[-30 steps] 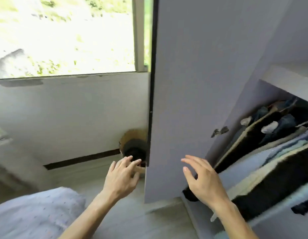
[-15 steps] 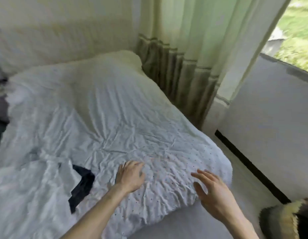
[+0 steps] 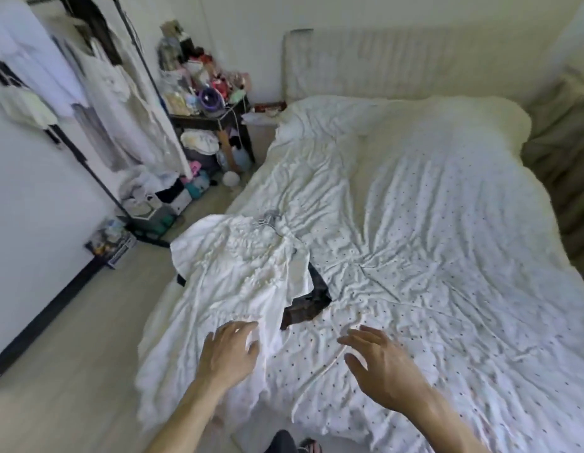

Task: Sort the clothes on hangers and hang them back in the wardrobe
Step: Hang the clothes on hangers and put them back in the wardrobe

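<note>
Looking at: a bed seen from its foot end, covered by a rumpled white dotted duvet.
Task item: I see a white garment spread flat on the near-left part of the duvet, its lower end toward me and draping over the bed edge.
Hanger: grey hanger hook pokes out at the garment's far end; the rest is hidden in the fabric.
Dark garment: lies under the white one and sticks out along its right edge.
Left hand: fingers spread and nearly straight, gripping nothing, over the lower part of the white garment. I cannot tell whether they touch it or sit just above.
Right hand: fingers spread, loosely bent, empty. It hangs over bare duvet, near the dark garment and apart from the left hand.
Clothes rack: black frame at far left, with pale clothes hanging on it.
Under the rack: floor pile of fabric and boxes; details blurred.
Bedside surface: dark, crowded with small colourful items, between the rack and the head of the bed.
Headboard: pale, padded, against the far wall.
Curtain: right edge, beside the bed.
Floor: pale, left of the bed.
</note>
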### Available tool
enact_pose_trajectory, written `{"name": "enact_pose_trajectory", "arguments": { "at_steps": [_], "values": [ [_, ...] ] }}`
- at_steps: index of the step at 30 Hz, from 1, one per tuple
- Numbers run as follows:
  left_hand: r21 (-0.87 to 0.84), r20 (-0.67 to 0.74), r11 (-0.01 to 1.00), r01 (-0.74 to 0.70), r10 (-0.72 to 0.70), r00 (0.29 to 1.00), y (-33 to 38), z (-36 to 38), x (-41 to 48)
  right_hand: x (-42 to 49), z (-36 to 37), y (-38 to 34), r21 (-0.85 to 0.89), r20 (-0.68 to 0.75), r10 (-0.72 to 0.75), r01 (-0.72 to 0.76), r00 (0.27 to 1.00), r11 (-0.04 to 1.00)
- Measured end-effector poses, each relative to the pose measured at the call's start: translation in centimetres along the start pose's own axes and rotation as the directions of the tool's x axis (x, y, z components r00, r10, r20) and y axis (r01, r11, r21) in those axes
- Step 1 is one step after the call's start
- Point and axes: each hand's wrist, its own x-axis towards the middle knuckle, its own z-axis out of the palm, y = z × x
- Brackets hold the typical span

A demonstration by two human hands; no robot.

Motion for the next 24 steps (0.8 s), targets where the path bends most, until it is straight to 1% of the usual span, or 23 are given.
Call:
{"name": "enact_pose_trajectory", "arguments": {
  "at_steps": [3, 6, 8, 12, 15, 18, 20, 24],
  "values": [
    [-0.038, -0.021, 0.993, 0.115, -0.116, 0.993, -2.7, 0.3, -1.8, 2.3, 0.7, -1.5, -0.002, 0.051, -0.101, 0.102, 0.994, 0.995],
    [-0.066, -0.03, 0.983, 0.174, -0.176, 0.984, -4.0, 0.2, -2.7, 4.1, 1.2, -2.5, 0.006, 0.066, -0.168, 0.168, 0.984, 0.986],
    [-0.054, -0.026, 0.981, 0.189, -0.19, 0.981, -4.5, -0.1, -2.5, 5.3, 1.4, -2.8, 0.002, 0.063, -0.204, 0.204, 0.977, 0.979],
    [-0.066, -0.031, 0.978, 0.197, -0.199, 0.98, -4.9, -1.1, -0.6, 8.4, 1.4, -3.4, 0.029, 0.061, -0.224, 0.223, 0.973, 0.974],
    [-0.059, 0.006, 0.98, 0.19, -0.19, 0.982, -6.3, -1.8, 2.3, 12.1, 1.9, -3.7, 0.041, 0.06, -0.236, 0.234, 0.97, 0.971],
    [-0.056, 0.026, 0.982, 0.179, -0.177, 0.984, -8.2, -2.4, 6.7, 16.5, 3.4, -3.8, 0.082, 0.097, -0.186, 0.178, 0.978, 0.981],
    [-0.039, 0.053, 0.986, 0.16, -0.158, 0.986, -10.0, -2.6, 10.6, 19.8, 5.1, -3.6, 0.102, 0.146, -0.142, 0.128, 0.979, 0.987],
    [-0.011, 0.108, 0.993, 0.12, -0.118, 0.987, -14.1, -2.6, 19.9, 27.0, 8.5, -3.9, 0.11, 0.251, -0.013, -0.015, 0.968, 0.994]
  ]
}}
